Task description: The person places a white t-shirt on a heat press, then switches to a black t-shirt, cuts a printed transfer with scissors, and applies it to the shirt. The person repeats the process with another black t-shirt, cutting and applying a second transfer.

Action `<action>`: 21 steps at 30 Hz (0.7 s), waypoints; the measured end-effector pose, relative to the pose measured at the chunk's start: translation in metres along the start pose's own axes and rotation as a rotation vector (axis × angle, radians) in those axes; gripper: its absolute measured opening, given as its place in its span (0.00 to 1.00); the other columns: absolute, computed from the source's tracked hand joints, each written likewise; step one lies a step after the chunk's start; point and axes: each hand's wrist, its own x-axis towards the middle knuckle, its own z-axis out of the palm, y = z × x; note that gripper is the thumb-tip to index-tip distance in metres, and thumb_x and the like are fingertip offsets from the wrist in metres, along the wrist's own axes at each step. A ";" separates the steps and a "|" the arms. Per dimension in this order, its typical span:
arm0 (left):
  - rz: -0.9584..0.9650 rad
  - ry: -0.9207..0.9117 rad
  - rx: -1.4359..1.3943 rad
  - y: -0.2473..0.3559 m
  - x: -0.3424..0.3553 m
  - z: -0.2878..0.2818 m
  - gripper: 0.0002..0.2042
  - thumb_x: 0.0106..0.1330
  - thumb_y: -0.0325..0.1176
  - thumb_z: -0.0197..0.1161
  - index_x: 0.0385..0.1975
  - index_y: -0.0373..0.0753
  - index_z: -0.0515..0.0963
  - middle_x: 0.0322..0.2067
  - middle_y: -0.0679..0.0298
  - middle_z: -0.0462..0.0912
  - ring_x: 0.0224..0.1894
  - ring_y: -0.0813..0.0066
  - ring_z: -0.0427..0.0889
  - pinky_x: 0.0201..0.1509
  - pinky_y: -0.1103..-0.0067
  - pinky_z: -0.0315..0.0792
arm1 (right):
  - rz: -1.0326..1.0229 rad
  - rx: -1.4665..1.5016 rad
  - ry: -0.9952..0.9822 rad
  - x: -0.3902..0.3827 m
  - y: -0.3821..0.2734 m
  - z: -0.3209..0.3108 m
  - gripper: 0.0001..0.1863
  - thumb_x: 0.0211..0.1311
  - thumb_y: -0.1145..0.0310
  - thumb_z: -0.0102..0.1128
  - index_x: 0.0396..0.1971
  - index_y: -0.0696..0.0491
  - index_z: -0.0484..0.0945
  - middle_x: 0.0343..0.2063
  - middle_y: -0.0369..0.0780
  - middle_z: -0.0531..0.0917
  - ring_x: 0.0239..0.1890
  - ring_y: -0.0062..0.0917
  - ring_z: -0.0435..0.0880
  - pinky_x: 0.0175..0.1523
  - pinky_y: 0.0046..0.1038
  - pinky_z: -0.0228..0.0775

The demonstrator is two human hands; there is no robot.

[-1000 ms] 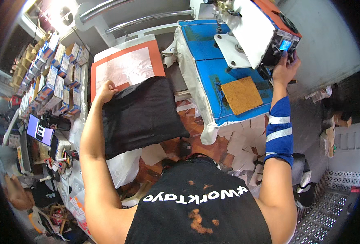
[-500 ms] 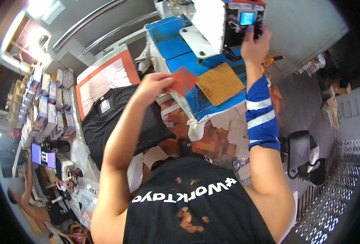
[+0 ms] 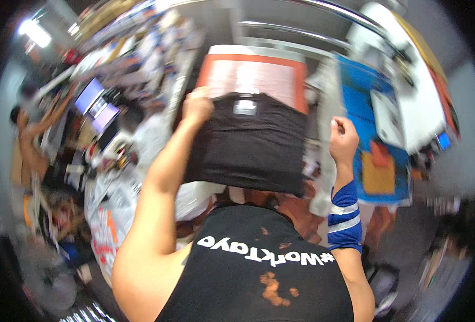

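Note:
A black T-shirt lies flat, its collar with a pale label at the far side, over a white board with an orange-red border. At the shirt's far left shoulder is my left hand; blur hides whether its fingers grip the cloth. To the right of the shirt, my right hand hangs in the air with fingers curled in and nothing visible in them. Beyond it, a small red pad rests on a brown square pad on the blue table.
A white machine with a small lit display stands at the right. Plastic bags crowd the near left. Farther left are a laptop, another person with raised arms, and shelves of boxes. Metal rails run across the far side.
My view has turned left toward the shirt. My left hand has let go of the red pad, now on the brown pad, and reached the shirt. My right hand has left the machine's display.

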 end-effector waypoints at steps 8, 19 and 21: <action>0.125 -0.192 -0.111 -0.052 -0.018 -0.009 0.12 0.60 0.37 0.71 0.39 0.40 0.83 0.42 0.56 0.83 0.50 0.55 0.80 0.56 0.60 0.70 | 0.113 -0.466 -0.405 0.019 0.036 0.137 0.24 0.63 0.70 0.65 0.59 0.57 0.77 0.58 0.53 0.78 0.61 0.46 0.76 0.65 0.40 0.68; 0.287 -0.293 -0.506 -0.066 -0.011 -0.158 0.11 0.60 0.28 0.72 0.38 0.34 0.78 0.30 0.57 0.81 0.35 0.65 0.81 0.41 0.73 0.74 | 0.197 0.056 -0.478 0.027 -0.052 -0.032 0.04 0.64 0.77 0.66 0.33 0.57 0.79 0.29 0.31 0.80 0.33 0.15 0.76 0.42 0.20 0.68; 0.264 -0.328 -0.717 -0.072 -0.011 -0.181 0.09 0.61 0.25 0.70 0.40 0.35 0.79 0.31 0.58 0.80 0.36 0.67 0.80 0.42 0.75 0.73 | 0.267 0.285 -0.358 0.015 -0.069 -0.055 0.03 0.66 0.77 0.65 0.33 0.57 0.79 0.31 0.30 0.79 0.34 0.14 0.75 0.43 0.19 0.68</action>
